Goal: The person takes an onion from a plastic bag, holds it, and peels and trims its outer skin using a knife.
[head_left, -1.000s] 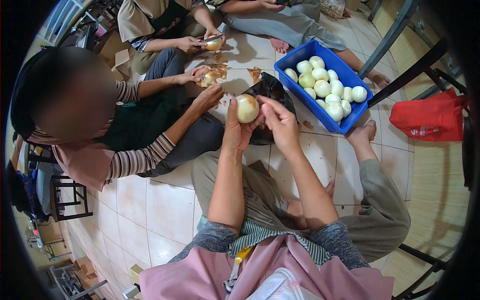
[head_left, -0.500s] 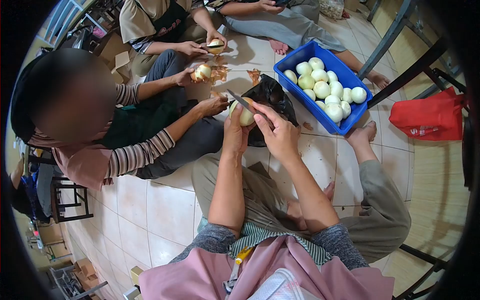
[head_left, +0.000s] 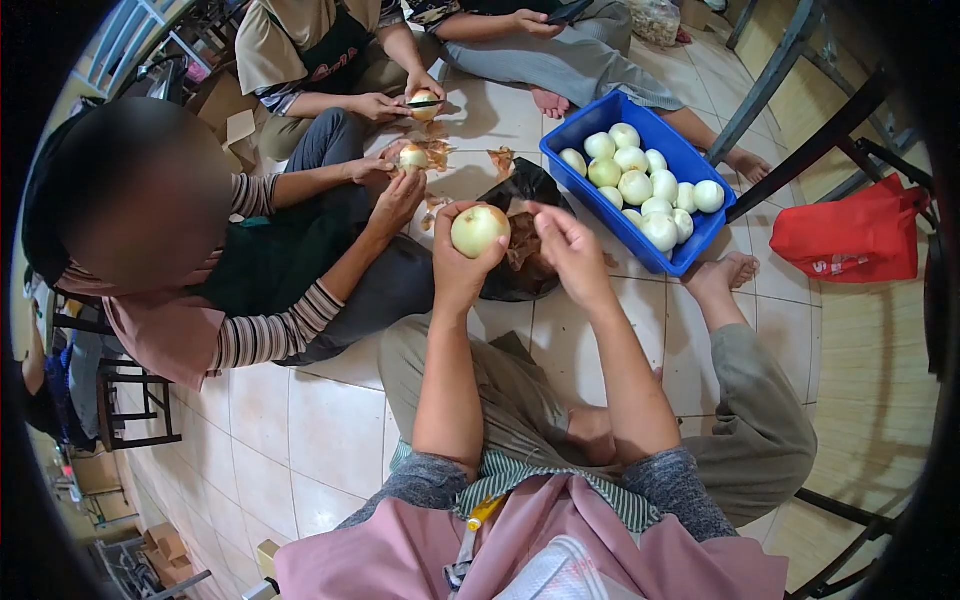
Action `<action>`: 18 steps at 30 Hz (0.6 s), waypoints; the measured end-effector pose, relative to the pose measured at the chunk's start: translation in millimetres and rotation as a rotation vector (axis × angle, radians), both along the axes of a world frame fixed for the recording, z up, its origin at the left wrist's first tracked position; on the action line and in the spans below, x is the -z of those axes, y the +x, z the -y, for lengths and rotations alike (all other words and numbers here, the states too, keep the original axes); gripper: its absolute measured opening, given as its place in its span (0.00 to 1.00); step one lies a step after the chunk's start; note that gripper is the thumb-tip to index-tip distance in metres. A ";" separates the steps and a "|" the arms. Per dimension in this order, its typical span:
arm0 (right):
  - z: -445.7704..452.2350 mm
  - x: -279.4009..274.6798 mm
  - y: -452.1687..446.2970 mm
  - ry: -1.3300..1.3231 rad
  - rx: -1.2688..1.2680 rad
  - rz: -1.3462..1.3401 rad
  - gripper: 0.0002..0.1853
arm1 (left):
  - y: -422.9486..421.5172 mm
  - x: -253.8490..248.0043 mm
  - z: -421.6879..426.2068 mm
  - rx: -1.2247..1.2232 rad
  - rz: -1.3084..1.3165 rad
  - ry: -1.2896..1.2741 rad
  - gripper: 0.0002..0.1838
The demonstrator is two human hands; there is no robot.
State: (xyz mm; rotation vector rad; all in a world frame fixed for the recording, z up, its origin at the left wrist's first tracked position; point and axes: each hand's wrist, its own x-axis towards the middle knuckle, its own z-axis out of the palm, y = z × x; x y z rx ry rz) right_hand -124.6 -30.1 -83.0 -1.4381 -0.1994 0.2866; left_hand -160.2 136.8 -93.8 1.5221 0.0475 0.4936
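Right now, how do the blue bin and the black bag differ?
The bin is blue; the bag is black. The bin is stiff-walled; the bag is crumpled. The bin holds pale onions; the bag holds brown skins. Both are open-topped.

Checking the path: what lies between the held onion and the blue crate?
In the head view, the right hand and the black bag lie between the onion and the blue crate.

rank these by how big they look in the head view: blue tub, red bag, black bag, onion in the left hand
1. Blue tub
2. Red bag
3. Black bag, partly behind the right hand, judged by what shows
4. Onion in the left hand
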 end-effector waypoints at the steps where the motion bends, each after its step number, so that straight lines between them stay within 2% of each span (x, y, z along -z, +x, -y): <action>1: -3.3 -3.9 -7.1 -0.035 -0.049 0.032 0.23 | 1.1 0.4 -0.5 0.011 -0.002 -0.012 0.27; 4: -10.5 -0.7 -17.1 -0.286 -0.053 0.205 0.25 | -0.7 -0.9 -0.1 0.049 -0.036 -0.108 0.27; 7: -24.1 -1.4 -24.0 -0.218 0.080 0.349 0.24 | -4.2 -8.4 -0.4 0.094 -0.092 -0.252 0.26; 10: -26.3 -7.7 -25.1 -0.306 0.102 0.421 0.23 | -2.2 2.5 -5.4 0.093 -0.118 -0.242 0.26; 13: -23.0 -23.4 -25.8 -0.428 0.089 0.343 0.21 | -2.9 8.0 -8.5 0.094 -0.149 -0.207 0.26; 17: -20.5 6.3 -6.3 0.009 0.101 0.157 0.19 | -4.5 5.4 -8.4 0.153 -0.113 -0.255 0.27; 18: -16.7 13.4 -1.3 0.025 0.113 0.104 0.19 | -4.7 6.4 -7.9 0.167 -0.101 -0.272 0.27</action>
